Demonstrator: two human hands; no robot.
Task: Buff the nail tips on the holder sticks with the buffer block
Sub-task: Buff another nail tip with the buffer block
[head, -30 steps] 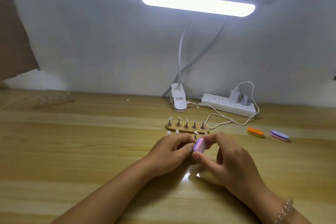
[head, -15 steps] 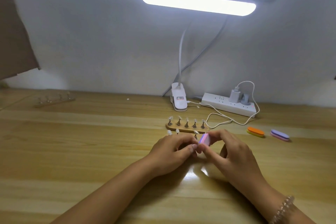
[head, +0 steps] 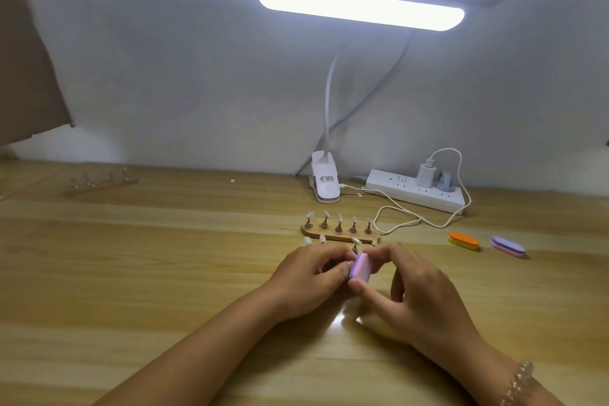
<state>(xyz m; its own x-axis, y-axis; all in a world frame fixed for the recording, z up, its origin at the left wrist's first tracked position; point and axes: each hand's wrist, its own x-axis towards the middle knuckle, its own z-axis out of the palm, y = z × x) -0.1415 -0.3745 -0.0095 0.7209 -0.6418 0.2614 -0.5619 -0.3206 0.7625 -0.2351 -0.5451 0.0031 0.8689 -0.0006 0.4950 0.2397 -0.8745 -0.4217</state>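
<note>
My right hand pinches a small pink and purple buffer block between thumb and fingers at the middle of the desk. My left hand is curled beside it, its fingertips against the block's left face; what it holds is hidden by the fingers. Just behind the hands stands a wooden holder base with a row of several sticks, each topped by a clear nail tip. A nearer row of sticks with tips shows partly above my knuckles.
An orange buffer and a purple buffer lie to the right. A clip lamp base, white power strip and looping cable sit near the wall. A second holder stands far left.
The buffer block slid away from me and then back toward me along my left fingertips. My left hand stayed nearly still.
</note>
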